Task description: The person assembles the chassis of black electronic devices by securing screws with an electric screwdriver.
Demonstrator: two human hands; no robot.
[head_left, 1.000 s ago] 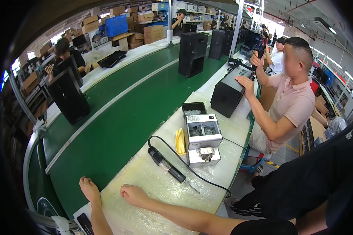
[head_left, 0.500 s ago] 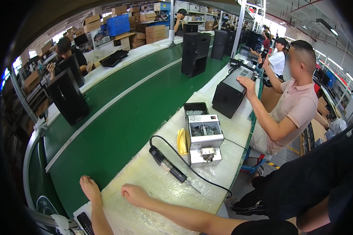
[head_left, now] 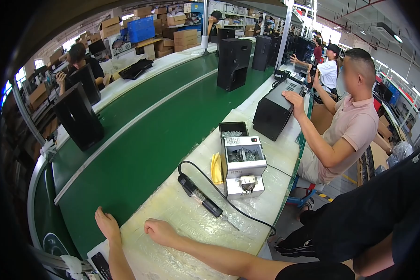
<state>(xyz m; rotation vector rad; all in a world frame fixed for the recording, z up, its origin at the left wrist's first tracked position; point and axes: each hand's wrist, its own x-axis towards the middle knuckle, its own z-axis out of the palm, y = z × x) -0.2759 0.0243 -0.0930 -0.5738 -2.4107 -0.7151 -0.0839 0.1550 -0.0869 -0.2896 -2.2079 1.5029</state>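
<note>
My left hand [head_left: 108,225] rests at the edge of the green conveyor belt [head_left: 126,172], its fingers loosely stretched and holding nothing. Loosely curled, my right hand [head_left: 160,232] lies on the plastic-covered worktable [head_left: 172,254], with nothing visible in it. Ahead of it lies a black electric screwdriver [head_left: 200,196] with a clear middle section and a long bit, its black cable [head_left: 233,202] looping around it. Beyond stands a grey-white screw feeder [head_left: 244,168] with screws in its top tray. A yellow cloth or glove [head_left: 216,169] lies beside the feeder.
A black bin of screws [head_left: 233,128] sits behind the feeder. Black speaker cabinets [head_left: 233,65] stand on the belts, one [head_left: 79,116] at the left. On my right, a seated co-worker [head_left: 354,116] rests a hand on another black cabinet [head_left: 271,114]. A metal rail [head_left: 126,129] divides the belts.
The cabinet on the left belt has shifted slightly left and nearer; the one on the far part of the near belt has moved slightly right. A distant co-worker's arm has moved. My hands stay put.
</note>
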